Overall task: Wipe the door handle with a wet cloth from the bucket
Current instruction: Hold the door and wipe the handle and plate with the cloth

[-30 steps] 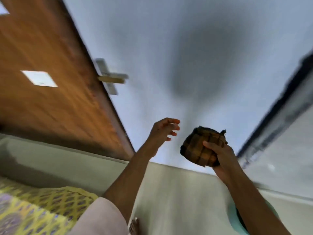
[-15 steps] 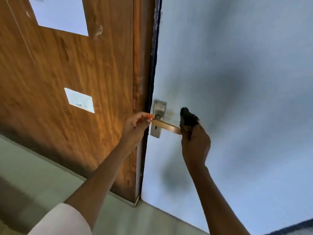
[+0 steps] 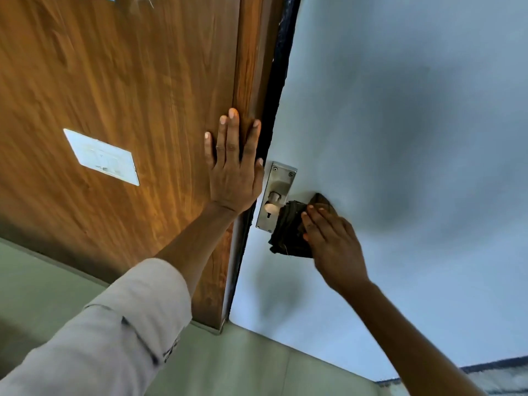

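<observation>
The left hand [image 3: 233, 167] lies flat, fingers spread, on the wooden door [image 3: 114, 95]. At its four o'clock, the right hand [image 3: 333, 244] clamps the cloth [image 3: 288, 232] around the door handle [image 3: 271, 200]. Soft, limp cloth probably needs bunching firmly.

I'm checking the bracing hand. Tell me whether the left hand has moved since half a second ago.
Yes. The left hand has left the handle's base and gone up and left of the metal plate, now lying flat on the wooden door.

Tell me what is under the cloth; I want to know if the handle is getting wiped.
The cloth, pressed by the right hand, covers the lever; only its round base on the metal plate shows.
</observation>
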